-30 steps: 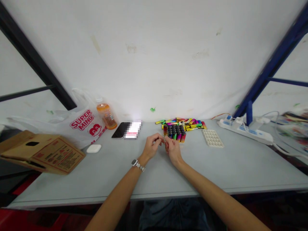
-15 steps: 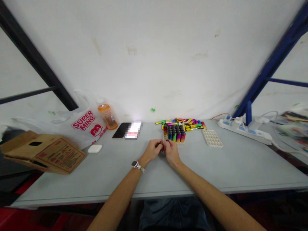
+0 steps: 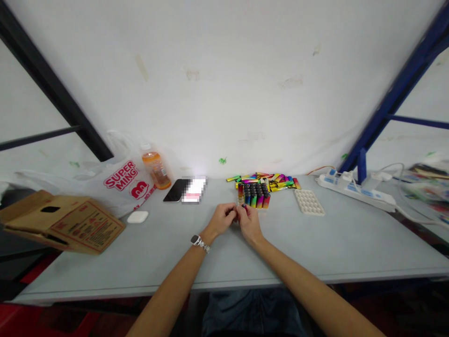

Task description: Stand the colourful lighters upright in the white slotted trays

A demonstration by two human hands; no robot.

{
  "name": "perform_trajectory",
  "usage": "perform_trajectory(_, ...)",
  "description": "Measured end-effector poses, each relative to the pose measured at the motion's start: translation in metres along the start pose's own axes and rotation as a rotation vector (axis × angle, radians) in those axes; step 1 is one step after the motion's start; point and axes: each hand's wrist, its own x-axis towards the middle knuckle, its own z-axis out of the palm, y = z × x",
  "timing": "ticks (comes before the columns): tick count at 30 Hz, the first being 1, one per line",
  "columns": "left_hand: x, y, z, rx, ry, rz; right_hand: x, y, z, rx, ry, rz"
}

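My left hand (image 3: 224, 219), with a watch on its wrist, and my right hand (image 3: 249, 222) meet fingertip to fingertip just above the table. From the pinch of my right hand pokes the dark top of a lighter (image 3: 244, 206); its body is mostly hidden by the fingers. The left fingers are pressed together against the right ones, and what they pinch is hidden. Right behind the hands, rows of upright lighters (image 3: 257, 195) with black tops and rainbow bodies stand in a holder. Shiny coloured sleeve-like pieces (image 3: 280, 181) lie in a loose pile behind them.
To the right are a pale tray with round pockets (image 3: 309, 202) and a white power strip (image 3: 358, 192). Leftward lie two phones (image 3: 175, 190), a white case (image 3: 138, 217), an orange drink bottle (image 3: 156, 169), a plastic bag (image 3: 101, 187) and a cardboard box (image 3: 84, 224).
Hardly anything differs. Both hands stay together at the same spot, with only a slight shift of the fingers. The view has moved a touch.
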Motion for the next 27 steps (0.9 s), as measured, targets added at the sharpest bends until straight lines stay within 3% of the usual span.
perform_trajectory(15, -0.0001, 0.0, 0.002, -0.061, -0.013, -0.017, -0.0024, -0.0063, -0.0032, 0.053, -0.05, -0.018)
perform_trajectory(27, -0.0004, -0.0009, 0.0009, -0.03, -0.013, -0.003, -0.0008, -0.0032, -0.0011, 0.079, -0.011, 0.007)
